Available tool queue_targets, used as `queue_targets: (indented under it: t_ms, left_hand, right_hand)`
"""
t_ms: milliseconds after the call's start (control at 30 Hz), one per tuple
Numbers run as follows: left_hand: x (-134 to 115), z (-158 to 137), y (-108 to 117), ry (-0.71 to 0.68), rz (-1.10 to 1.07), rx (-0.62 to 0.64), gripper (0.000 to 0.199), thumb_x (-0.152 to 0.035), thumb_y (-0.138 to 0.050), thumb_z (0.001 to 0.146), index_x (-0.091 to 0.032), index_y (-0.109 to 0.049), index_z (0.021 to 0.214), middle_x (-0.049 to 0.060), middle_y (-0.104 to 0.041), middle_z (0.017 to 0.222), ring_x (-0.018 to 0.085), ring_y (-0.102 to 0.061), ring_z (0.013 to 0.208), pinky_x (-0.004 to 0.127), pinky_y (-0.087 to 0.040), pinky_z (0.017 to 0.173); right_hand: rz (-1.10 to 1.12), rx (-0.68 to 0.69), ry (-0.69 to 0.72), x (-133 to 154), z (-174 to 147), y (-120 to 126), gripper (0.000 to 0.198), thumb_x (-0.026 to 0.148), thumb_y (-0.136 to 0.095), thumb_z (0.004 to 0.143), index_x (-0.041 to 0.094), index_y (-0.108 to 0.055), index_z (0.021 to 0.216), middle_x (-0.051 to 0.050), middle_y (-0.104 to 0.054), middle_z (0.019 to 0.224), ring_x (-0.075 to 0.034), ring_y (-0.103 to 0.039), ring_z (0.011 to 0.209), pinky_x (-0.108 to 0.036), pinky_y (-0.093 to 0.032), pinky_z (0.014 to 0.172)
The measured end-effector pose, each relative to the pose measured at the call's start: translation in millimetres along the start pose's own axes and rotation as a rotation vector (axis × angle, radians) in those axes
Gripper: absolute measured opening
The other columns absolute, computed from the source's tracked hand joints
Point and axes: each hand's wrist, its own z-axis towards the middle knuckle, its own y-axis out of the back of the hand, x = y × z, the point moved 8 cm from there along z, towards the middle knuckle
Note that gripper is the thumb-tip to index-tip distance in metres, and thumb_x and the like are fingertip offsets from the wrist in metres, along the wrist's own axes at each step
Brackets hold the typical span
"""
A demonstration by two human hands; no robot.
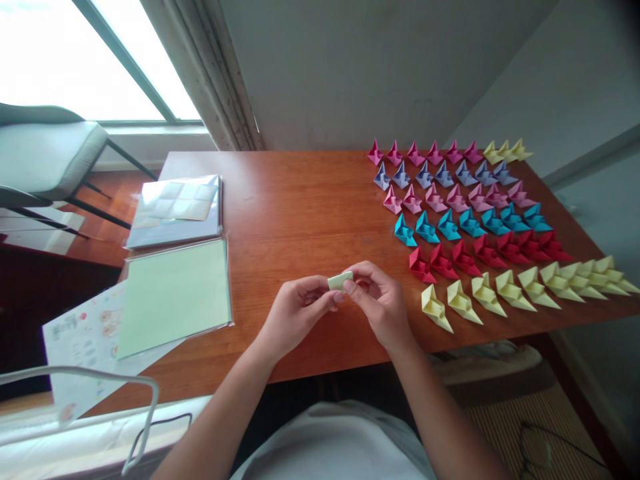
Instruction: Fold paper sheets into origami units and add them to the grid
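A small piece of folded pale green paper [340, 281] is held up between both hands, just above the front part of the table. My left hand [299, 310] pinches its left end with thumb and fingers. On the other end, my right hand [379, 299] presses its thumb against the paper's near face, with the fingers curled behind. The far side of the paper is hidden. Just right of my right hand begins a row of pale yellow origami boats [437, 309].
Behind the yellow row stand rows of folded boats: red [422, 265], blue [426, 227], pink [435, 199], lilac [424, 175] and magenta [415, 155]. Pale green sheets [175, 297] lie at left on a printed paper [85, 333], near a clear packet [175, 230]. The brown tabletop [295, 220] spans between.
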Motion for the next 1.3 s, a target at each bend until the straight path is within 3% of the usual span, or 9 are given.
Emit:
queue_targets:
  t_ms: [367,600,800,1067,1300]
  left_hand:
    - [1.9,0.8,7.0,0.022,-0.028,-0.115,0.025,-0.04,-0.083,0.073,-0.016,-0.077,0.076,0.003,-0.072,0.067,0.014,-0.063,0.062,0.024,-0.051,0.061]
    - [-2.1,-0.2,24.5,-0.027,-0.093,-0.267,0.025,-0.037,-0.085,0.072,-0.016,-0.074,0.079,0.002,-0.072,0.076,0.013,-0.062,0.068,0.023,-0.05,0.065]
    - [-7.9,-2.5,25.2,-0.111,-0.051,-0.288,0.019,-0.033,-0.083,0.075,-0.017,-0.076,0.083,0.003,-0.073,0.083,0.014,-0.064,0.076,0.023,-0.051,0.069]
    - [-5.5,-4.3,22.6,-0.124,0.036,-0.273,0.019,-0.034,-0.08,0.078,-0.017,-0.078,0.085,0.005,-0.077,0.083,0.017,-0.068,0.074,0.026,-0.054,0.068]
    - [-3.0,-3.3,19.2,-0.149,0.095,-0.237,0.018,-0.035,-0.077,0.081,-0.017,-0.076,0.087,0.003,-0.075,0.079,0.016,-0.066,0.069,0.024,-0.052,0.063]
  right_hand:
    - [-0.073,0.003,-0.028,-3.5,-0.7,-1.0,0.012,0.033,-0.066,0.09,0.021,-0.065,0.093,-0.002,-0.065,0.087,-0.016,-0.063,0.078,-0.027,-0.052,0.068]
    - [-0.169,0.073,-0.017,-5.8,-3.2,-6.7,0.01,0.031,-0.064,0.09,0.021,-0.062,0.094,-0.001,-0.065,0.083,-0.016,-0.061,0.072,-0.028,-0.051,0.067]
    - [-0.287,0.092,0.03,-1.7,-4.5,-9.9,0.009,0.03,-0.064,0.091,0.022,-0.063,0.096,-0.001,-0.065,0.083,-0.016,-0.062,0.074,-0.027,-0.051,0.066]
    - [-0.312,0.058,0.166,16.4,-0.9,-8.7,0.022,0.033,-0.05,0.101,0.023,-0.07,0.1,-0.004,-0.071,0.096,-0.019,-0.067,0.091,-0.031,-0.053,0.079]
    - [-0.442,-0.01,0.235,21.9,-1.7,-3.9,0.019,0.028,-0.056,0.099,0.023,-0.073,0.092,-0.004,-0.073,0.087,-0.019,-0.069,0.082,-0.032,-0.053,0.073]
